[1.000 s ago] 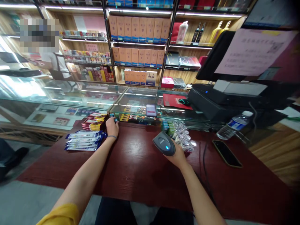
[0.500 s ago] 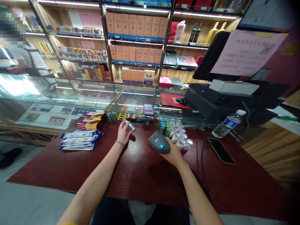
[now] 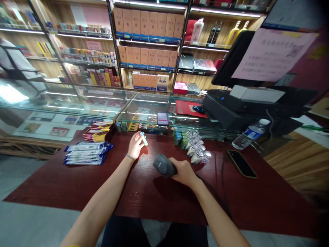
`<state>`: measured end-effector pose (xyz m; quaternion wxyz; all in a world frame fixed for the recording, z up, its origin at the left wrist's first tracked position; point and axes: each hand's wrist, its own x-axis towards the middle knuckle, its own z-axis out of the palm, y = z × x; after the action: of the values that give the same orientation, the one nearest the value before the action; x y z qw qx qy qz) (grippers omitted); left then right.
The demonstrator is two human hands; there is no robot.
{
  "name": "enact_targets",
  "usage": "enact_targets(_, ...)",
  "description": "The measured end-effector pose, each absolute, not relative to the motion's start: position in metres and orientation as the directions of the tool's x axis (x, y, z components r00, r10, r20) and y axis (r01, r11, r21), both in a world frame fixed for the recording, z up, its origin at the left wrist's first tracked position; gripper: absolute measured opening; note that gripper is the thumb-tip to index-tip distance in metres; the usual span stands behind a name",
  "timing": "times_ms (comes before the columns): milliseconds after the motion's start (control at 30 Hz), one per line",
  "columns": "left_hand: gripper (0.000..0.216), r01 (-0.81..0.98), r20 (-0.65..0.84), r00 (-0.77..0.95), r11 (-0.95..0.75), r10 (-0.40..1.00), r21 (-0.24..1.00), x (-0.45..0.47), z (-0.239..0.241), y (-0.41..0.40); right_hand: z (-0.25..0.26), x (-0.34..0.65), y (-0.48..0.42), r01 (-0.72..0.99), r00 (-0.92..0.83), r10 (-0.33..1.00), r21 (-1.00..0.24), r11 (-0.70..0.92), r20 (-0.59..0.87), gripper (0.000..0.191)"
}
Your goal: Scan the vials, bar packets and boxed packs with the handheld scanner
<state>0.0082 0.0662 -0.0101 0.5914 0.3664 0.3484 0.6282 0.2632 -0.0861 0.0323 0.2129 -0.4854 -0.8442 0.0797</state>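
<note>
Between the fingers of my left hand (image 3: 135,145) is a small slim white-and-green pack (image 3: 144,139), lit brightly above the dark red table. My right hand (image 3: 184,171) grips a dark grey handheld barcode scanner (image 3: 164,165), its head pointing left toward the pack, with a gap between them. Just beyond my right hand stand several small silver-topped containers (image 3: 196,151) beside green ones (image 3: 184,140). Left of my left hand lie a pile of blue-and-white long packets (image 3: 86,153) and a stack of red-and-yellow packs (image 3: 99,131).
A water bottle (image 3: 250,134) and a phone (image 3: 242,163) are at the right of the table (image 3: 144,199). The scanner's cable runs over the tabletop. A glass counter (image 3: 146,99), a monitor (image 3: 232,61) and stocked shelves stand behind. Another person (image 3: 19,65) is at the far left.
The scanner has swung left and slightly down in my right hand, and its blue light no longer shows. The pack in my left hand has tilted more upright and is now brightly lit.
</note>
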Motion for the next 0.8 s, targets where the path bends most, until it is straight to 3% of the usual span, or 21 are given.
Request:
enact_targets(133, 0.058, -0.487, 0.025, -0.035, -0.039, 0.999, 0.872, 0.008, -0.012, 0.068, 0.033, 0.264, -0.086, 0.803, -0.371, 0.859, -0.343, 0.487, 0.353, 0.06)
enact_targets(367, 0.061, -0.536, -0.03, -0.029, 0.01, 0.999, 0.844, 0.01, -0.013, 0.068, 0.032, 0.276, -0.084, 0.802, -0.308, 0.871, -0.388, 0.454, 0.382, 0.066)
enact_targets(567, 0.052, -0.519, -0.026, -0.016, 0.014, 1.0, 0.854, 0.017, -0.009, 0.068, 0.041, 0.291, -0.084, 0.81, -0.222, 0.872, -0.416, 0.414, 0.437, 0.058)
enact_targets(700, 0.054, -0.44, 0.037, -0.02, -0.041, 0.999, 0.897, 0.032, -0.003, 0.063, 0.049, 0.31, -0.084, 0.813, -0.122, 0.848, -0.437, 0.383, 0.516, 0.049)
enact_targets(800, 0.054, -0.354, 0.109, -0.002, -0.103, 0.994, 0.93, 0.052, 0.002, 0.058, 0.054, 0.329, -0.086, 0.807, -0.042, 0.83, -0.471, 0.357, 0.556, 0.053)
